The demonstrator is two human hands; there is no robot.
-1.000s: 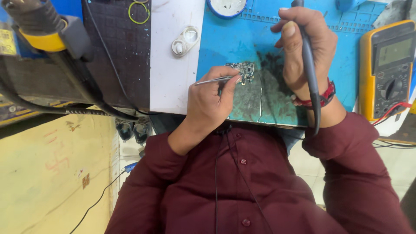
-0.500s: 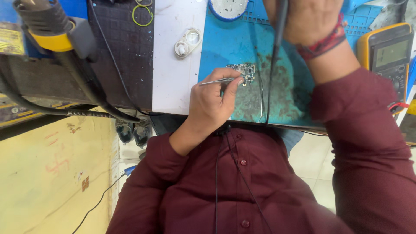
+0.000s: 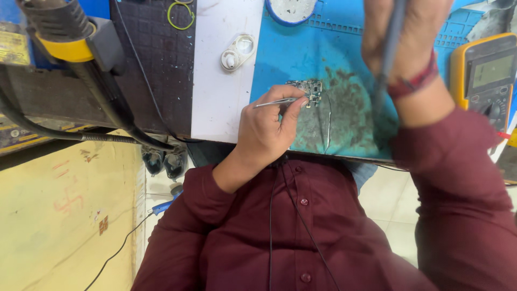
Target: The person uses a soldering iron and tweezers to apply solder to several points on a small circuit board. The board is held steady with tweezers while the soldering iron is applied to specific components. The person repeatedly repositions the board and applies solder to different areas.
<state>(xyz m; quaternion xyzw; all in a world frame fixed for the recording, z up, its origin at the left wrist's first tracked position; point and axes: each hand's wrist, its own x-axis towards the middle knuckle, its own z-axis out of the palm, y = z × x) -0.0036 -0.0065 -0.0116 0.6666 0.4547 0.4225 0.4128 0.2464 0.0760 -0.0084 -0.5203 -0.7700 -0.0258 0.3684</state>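
On blue mat (image 3: 344, 59), left hand (image 3: 266, 129) tweezers (image 3: 276, 101) circuit board (image 3: 307, 89).

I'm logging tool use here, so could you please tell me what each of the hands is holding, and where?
The left hand pinches tweezers near their middle. The right hand grips a grey pen-like tool around its shaft.

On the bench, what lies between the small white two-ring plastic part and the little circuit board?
Head view: only bare surface, the rest of the white sheet by the white plastic part, then blue mat up to the circuit board. The tweezers sit just below that line.
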